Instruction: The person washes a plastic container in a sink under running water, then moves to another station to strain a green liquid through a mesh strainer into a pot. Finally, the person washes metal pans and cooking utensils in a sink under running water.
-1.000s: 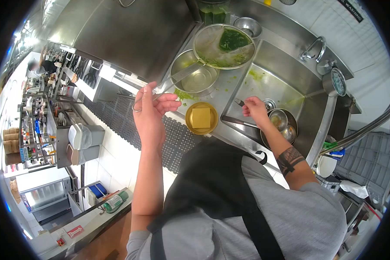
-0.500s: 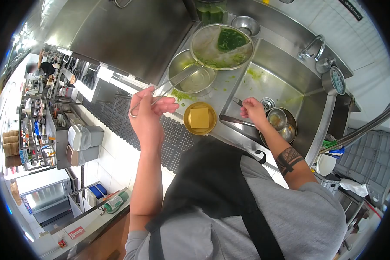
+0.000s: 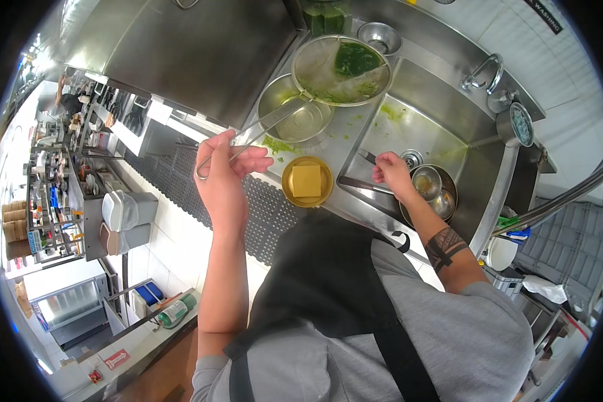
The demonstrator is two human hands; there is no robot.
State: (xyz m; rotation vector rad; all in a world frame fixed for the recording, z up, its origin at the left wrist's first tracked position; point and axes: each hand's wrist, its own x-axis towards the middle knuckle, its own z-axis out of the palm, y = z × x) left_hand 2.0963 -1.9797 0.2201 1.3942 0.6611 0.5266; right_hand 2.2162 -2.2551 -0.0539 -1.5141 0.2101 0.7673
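My left hand (image 3: pixel 224 171) is closed round the long wire handle of a fine-mesh strainer (image 3: pixel 315 77). Dark green pulp (image 3: pixel 356 60) lies in one part of its mesh. Beneath and beside the strainer stands a steel pot (image 3: pixel 264 110), partly covered by it. My right hand (image 3: pixel 391 169), fingers pinched, holds a slim metal utensil (image 3: pixel 366 156) over the near side of the sink; its kind is unclear. Between my hands a gold-coloured round dish (image 3: pixel 286 191) holds a yellow square block (image 3: pixel 307 181).
A jar of green contents (image 3: pixel 327 19) and a small steel bowl (image 3: pixel 380 33) stand at the back. Steel bowls (image 3: pixel 442 204) sit in the sink (image 3: pixel 442 87), below my right forearm. Green scraps (image 3: pixel 278 145) dot the counter. A faucet (image 3: pixel 492 70) is at the far right.
The view has shifted very slightly. Both hands keep their grips, and the strainer stays over the pot's edge.
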